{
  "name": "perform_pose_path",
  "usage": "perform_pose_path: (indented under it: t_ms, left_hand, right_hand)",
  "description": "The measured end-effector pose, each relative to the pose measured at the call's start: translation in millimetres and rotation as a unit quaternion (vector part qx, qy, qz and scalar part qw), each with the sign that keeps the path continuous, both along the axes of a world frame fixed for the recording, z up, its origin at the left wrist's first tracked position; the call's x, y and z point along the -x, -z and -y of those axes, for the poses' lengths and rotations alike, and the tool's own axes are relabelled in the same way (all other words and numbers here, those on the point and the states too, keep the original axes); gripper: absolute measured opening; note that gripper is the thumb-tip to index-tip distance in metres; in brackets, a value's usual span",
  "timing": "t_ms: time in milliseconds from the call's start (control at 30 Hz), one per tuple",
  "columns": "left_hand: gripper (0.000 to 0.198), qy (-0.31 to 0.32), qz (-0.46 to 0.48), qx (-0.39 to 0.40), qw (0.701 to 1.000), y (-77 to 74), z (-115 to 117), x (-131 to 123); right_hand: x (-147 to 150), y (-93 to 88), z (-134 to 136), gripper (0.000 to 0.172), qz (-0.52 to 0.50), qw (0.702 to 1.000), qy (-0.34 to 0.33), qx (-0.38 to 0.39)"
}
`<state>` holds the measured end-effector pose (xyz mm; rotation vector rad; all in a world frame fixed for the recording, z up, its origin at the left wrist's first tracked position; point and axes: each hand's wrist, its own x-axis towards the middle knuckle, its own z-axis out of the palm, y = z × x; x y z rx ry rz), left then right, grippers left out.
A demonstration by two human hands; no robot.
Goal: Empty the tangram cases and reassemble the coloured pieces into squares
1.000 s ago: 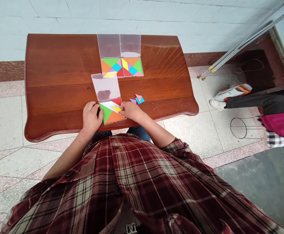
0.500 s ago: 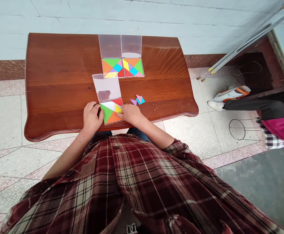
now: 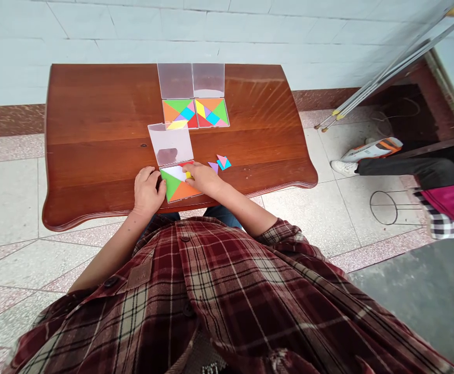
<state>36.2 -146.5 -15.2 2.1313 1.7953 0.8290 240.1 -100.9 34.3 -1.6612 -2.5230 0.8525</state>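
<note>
Right hand [image 3: 205,177]: thumb and forefinger, narrowly spaced, held the yellow piece [image 3: 188,175] at the near case [image 3: 174,172]. Left hand [image 3: 147,190]: thumb and fingers stood apart, thumb at the case's left edge. Green piece [image 3: 168,184] and orange piece [image 3: 183,192] lay inside. Rightward on the table [image 3: 106,140] lay a purple triangle [image 3: 213,167] and a pink triangle [image 3: 221,159] overlapping a blue piece [image 3: 225,164]. Beyond stood two filled cases [image 3: 174,81], lids raised.

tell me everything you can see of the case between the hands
The case is flat and four-sided, lying on the table near its front edge. Its see-through lid, plastic by its look, is open on the far side. Inside, a white area shows beside a green piece, an orange piece and a red piece. The left hand touches its left side; the right hand is over its right part, touching a yellow piece and partly hiding the red one.
</note>
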Motion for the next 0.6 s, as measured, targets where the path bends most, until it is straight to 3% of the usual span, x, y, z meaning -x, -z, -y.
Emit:
perform_pose_path:
  t_ms: [167,300,600]
  left_hand:
    - [0.029,-0.003,-0.011,-0.006,1.0,1.6,-0.7,0.1]
    - [0.028,-0.007,-0.009,-0.006,1.0,2.2,-1.1,0.0]
    - [0.028,-0.007,0.005,-0.003,1.0,0.7,-0.9,0.4]
  right_hand:
    - [-18.4,-3.3,-7.4,0.025,-0.05,0.998,-0.019,0.029]
    - [-26.6,-5.5,-13.1,0.025,-0.113,0.994,0.011,0.004]
    - [-17.3,-0.8,-6.4,0.037,-0.024,0.997,-0.066,0.009]
